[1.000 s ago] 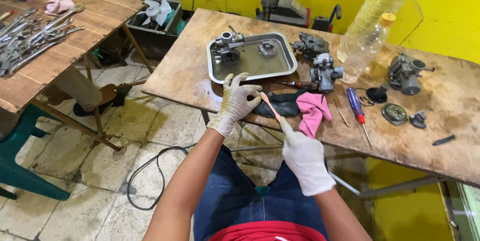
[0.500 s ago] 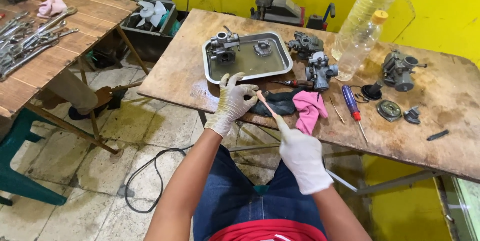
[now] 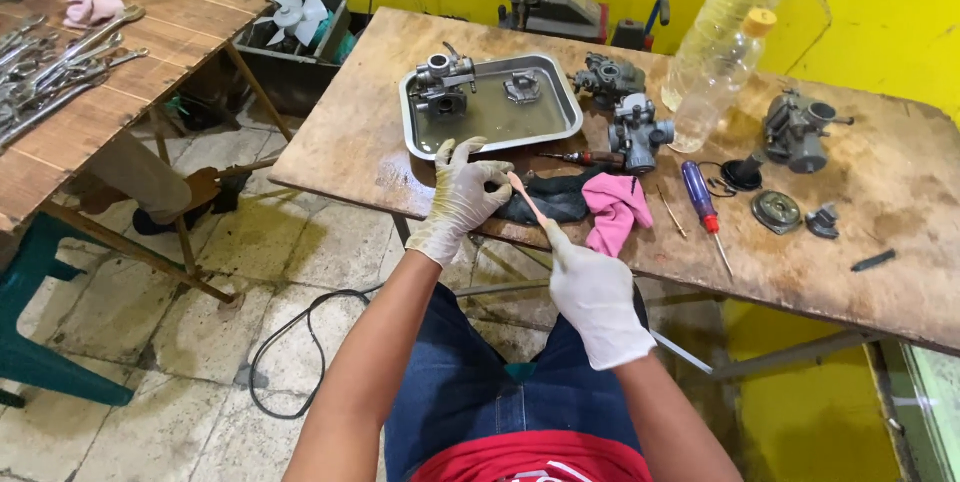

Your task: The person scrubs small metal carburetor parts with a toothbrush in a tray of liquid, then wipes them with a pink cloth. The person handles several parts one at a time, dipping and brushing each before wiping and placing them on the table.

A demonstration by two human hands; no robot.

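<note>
Two gloved hands over the desk (image 3: 330,142) edge: right hand (image 3: 592,294) pinching one thin pink stick (image 3: 527,198), left hand (image 3: 460,197) loosely curled at its tip. Behind: one metal tray (image 3: 573,109) holding two carburetor parts, one pink rag (image 3: 615,210), two screwdrivers.

The setting is presenting as a small engine repair workshop. Carburettors (image 3: 638,128) and loose parts are lying on a worn plywood worktop (image 3: 340,132) beside a metal tray (image 3: 490,137) and screwdrivers (image 3: 700,197). Wrenches (image 3: 55,72) are covering a second worktop (image 3: 150,72) over a stained tile floor (image 3: 200,342).
</note>
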